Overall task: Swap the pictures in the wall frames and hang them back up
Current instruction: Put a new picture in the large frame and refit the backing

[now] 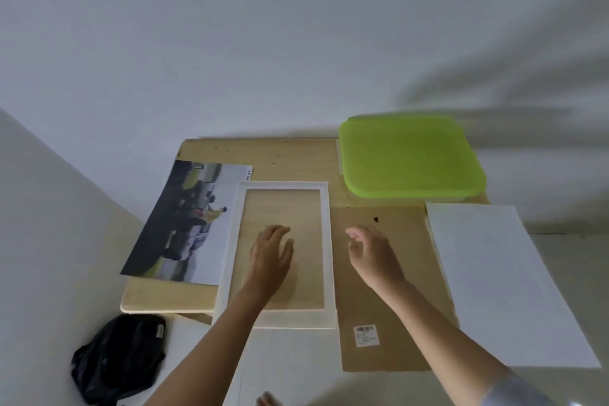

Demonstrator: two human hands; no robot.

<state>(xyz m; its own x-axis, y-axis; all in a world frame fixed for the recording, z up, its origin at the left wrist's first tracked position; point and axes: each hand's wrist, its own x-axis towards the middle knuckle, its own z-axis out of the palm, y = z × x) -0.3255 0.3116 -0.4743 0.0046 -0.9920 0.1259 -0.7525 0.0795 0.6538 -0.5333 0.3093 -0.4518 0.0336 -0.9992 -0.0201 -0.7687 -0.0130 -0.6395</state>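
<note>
A white picture frame [230, 241] lies flat on a small wooden table [290, 155], with the wood showing through its opening. My left hand [272, 249] rests palm down inside that opening, fingers spread. A printed picture [184, 224] of cars and a person in yellow lies left of the frame, partly under its edge. A brown backing board [379, 290] with a barcode label lies right of the frame. My right hand [369, 249] hovers over this board, fingers loosely curled and holding nothing. A white sheet [494, 283] lies further right.
A lime-green plastic lid [408, 155] on a container sits at the table's back right. A black bag [118, 359] lies on the floor at the lower left. White walls stand behind and to the left of the table. Another white sheet [290, 362] lies below the frame.
</note>
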